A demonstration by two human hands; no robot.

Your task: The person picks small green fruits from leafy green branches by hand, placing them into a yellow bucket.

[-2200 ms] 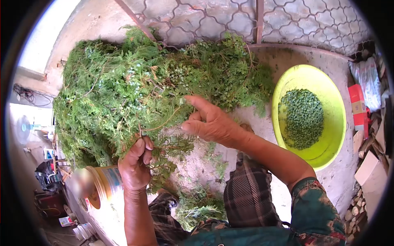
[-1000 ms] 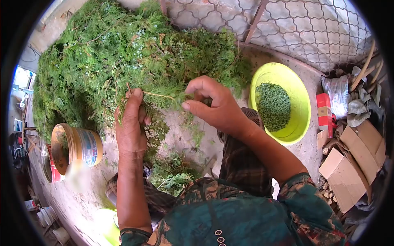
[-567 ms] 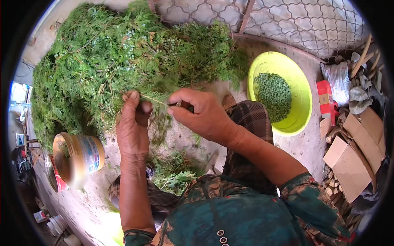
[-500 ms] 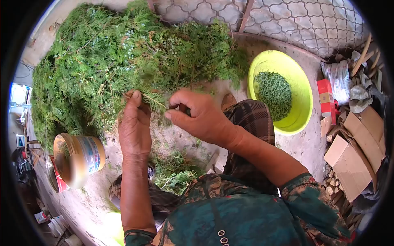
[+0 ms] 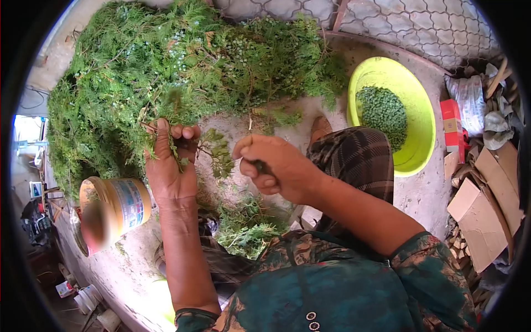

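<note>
My left hand (image 5: 174, 163) is closed around a conifer sprig (image 5: 217, 154). Clusters of pale green cones or berries on the sprig stick out to the right, towards my other hand. Just beside it, my right hand (image 5: 282, 169) has its fingers curled around something small and dark green, apparently picked cones, mostly hidden in the palm. Behind both hands spreads a big heap of cut conifer branches (image 5: 127, 72) dotted with pale bluish cones. To the right, a yellow-green basin (image 5: 419, 146) holds many small green cones (image 5: 381, 113).
At the left stands a yellowish bucket (image 5: 141, 202). Loose green clippings (image 5: 249, 229) lie on the floor between my legs. Along the right are a red box (image 5: 452, 127), flattened cardboard (image 5: 481, 221) and wood pieces. A wire mesh panel (image 5: 398, 27) runs along the back.
My left hand has turned and shifted slightly left, and a cone-bearing sprig now sticks out of it. My right hand has drawn away to the right, its fingers curled in. The view has shifted slightly.
</note>
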